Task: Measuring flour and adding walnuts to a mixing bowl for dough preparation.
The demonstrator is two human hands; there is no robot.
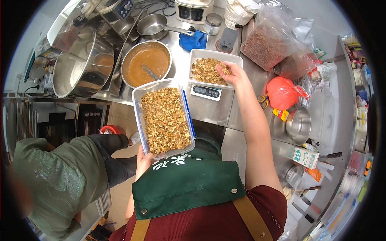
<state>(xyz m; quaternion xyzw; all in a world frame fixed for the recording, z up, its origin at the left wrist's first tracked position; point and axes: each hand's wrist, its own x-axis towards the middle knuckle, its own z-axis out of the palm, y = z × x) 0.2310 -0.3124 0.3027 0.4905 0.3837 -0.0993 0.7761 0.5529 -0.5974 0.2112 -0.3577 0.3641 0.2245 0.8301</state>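
Note:
My left hand (144, 160) grips the near end of a clear plastic box (137, 116) with blue side clips. Walnut pieces (165, 120) fill most of this box, which I hold tilted in front of my apron. Over at the counter, my right hand (232, 74) is cupped with some walnut pieces in it, at the right side of a white rectangular tray (237, 58). More walnut pieces (207, 70) lie in that tray. Beneath it stands a white digital kitchen scale (206, 92), its display facing me.
Left of the tray are a steel bowl of brown liquid (145, 62), a saucepan (152, 26) and a large mixing bowl (76, 68). A blue cloth (193, 40) lies behind. To the right are a red plastic bag (282, 93) and a steel bowl (298, 125). Another person (76, 168) is at lower left.

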